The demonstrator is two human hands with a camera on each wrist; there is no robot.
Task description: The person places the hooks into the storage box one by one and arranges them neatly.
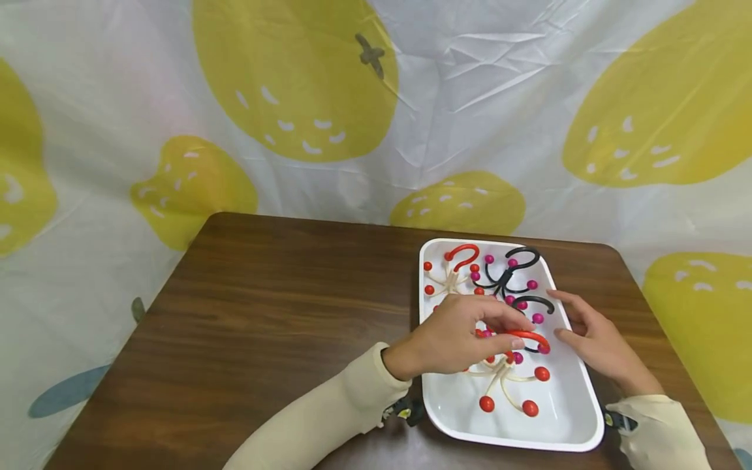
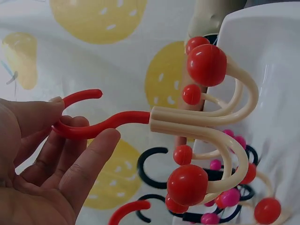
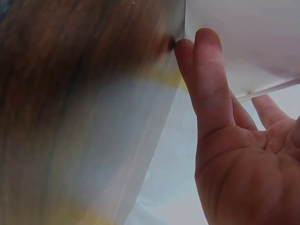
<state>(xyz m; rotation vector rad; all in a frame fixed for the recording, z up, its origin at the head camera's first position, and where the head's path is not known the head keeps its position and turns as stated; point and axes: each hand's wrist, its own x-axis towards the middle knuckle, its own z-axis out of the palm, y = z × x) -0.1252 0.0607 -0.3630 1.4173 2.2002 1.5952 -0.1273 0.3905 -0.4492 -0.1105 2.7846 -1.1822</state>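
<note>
My left hand [image 1: 452,333] pinches the red curved end of a beige ball-tipped hook [image 2: 176,119] between thumb and fingers. Several beige prongs with red balls spread from its stem. In the head view this piece is over the white tray [image 1: 564,405]; whether its balls touch the tray floor I cannot tell. My right hand [image 1: 605,349] is at the tray's right side, its fingers fairly straight. In the right wrist view, the fingers [image 3: 211,79] lie against the tray's outer wall [image 3: 258,47]. Another red-and-beige hook [image 1: 451,281] lies at the tray's back left.
Black hooks with magenta balls [image 1: 504,281] lie in the back and middle of the tray, partly overlapping and partly hidden by my left hand. The tray stands on the right of a brown wooden table [image 1: 282,307]. A lemon-print sheet [image 1: 329,189] hangs behind it.
</note>
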